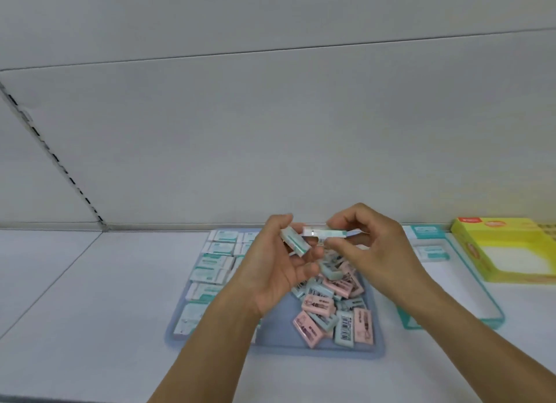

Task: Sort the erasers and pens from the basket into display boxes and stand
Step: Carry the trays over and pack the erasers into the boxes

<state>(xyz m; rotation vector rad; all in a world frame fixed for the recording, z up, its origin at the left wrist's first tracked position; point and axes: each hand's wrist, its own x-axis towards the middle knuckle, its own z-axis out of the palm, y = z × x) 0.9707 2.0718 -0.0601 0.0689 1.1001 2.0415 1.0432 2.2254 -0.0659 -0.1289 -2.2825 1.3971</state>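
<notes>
While the left hand (281, 267) cradles one white-and-teal eraser (296, 241) above the basket (270, 347), the right hand (371, 246) pinches another eraser (326, 232), long axis level and crosswise, with the teal display box (478, 285) nearer, on its right.
</notes>
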